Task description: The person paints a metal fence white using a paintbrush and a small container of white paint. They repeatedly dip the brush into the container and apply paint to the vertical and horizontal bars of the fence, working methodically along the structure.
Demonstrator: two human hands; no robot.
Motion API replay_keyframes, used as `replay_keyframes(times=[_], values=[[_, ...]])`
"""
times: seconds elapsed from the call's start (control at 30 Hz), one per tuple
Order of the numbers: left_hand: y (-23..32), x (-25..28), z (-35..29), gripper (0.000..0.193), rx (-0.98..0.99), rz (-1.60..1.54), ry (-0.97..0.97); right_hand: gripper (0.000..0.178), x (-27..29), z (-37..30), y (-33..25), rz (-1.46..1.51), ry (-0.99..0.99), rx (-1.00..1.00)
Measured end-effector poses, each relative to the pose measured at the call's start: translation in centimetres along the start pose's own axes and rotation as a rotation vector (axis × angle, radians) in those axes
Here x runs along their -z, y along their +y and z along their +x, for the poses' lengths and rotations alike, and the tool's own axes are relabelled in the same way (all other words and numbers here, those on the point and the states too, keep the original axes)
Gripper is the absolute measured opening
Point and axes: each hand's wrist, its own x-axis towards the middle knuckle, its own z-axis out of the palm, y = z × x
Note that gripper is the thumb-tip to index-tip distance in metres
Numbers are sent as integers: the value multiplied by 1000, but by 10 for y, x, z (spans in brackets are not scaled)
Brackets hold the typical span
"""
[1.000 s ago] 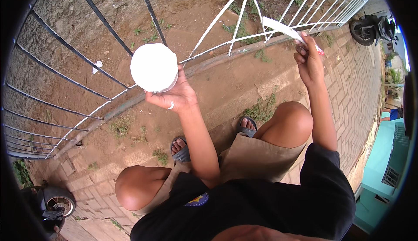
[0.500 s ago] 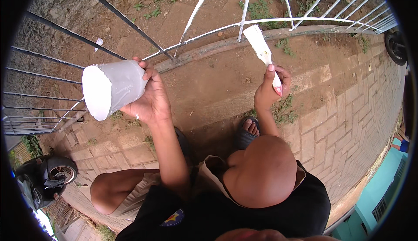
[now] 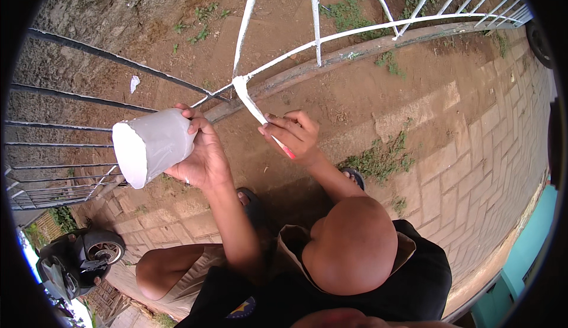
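My left hand [image 3: 204, 153] is wrapped round a translucent plastic tub [image 3: 161, 144], tipped on its side with its white, paint-coated mouth toward the left. White smears show on a finger of that hand. Between the thumb and fingers of my right hand [image 3: 296, 132] is a paintbrush [image 3: 253, 108], its handle white with a red end. The brush head is up against the lower rail of the metal fence [image 3: 290, 54], by the foot of a white bar. Bars right of this spot are white; those to the left [image 3: 118, 57] are dark along their length.
A low concrete kerb [image 3: 355, 54] runs under the fence. Dirt, weeds [image 3: 378, 161] and brick paving [image 3: 438, 186] lie around my sandalled feet. A parked motorcycle [image 3: 77, 260] stands at lower left, and a dark wheel [image 3: 537, 44] shows at far right. A scrap of white litter [image 3: 135, 84] lies behind the bars.
My right hand has moved left and brought the paintbrush from mid-air to the fence rail. The tub in my left hand sits slightly lower in view, and the view has shifted a little.
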Motion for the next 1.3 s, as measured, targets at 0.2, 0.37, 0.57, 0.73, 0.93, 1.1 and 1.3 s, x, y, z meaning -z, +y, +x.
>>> replay_keyframes(times=[0.2,0.37,0.57,0.73,0.93,1.1,1.3], values=[[-2,5,0,76,-24,38,16,23,35,11,42,-230,174,-122],[-8,8,-3,76,-2,36,25,25,8,6,28,-120,194,-79],[-8,4,-5,79,33,-14,-13,23,1,-5,20,47,67,-8],[-9,7,-10,78,25,41,-12,22,46,7,63,-209,211,-103],[-16,1,-16,74,57,51,-27,18,36,6,33,-167,361,-43],[-19,-4,-19,71,30,80,-35,13,28,6,39,-104,297,-253],[-18,4,-17,76,-24,138,-16,18,-11,8,7,7,135,-160]])
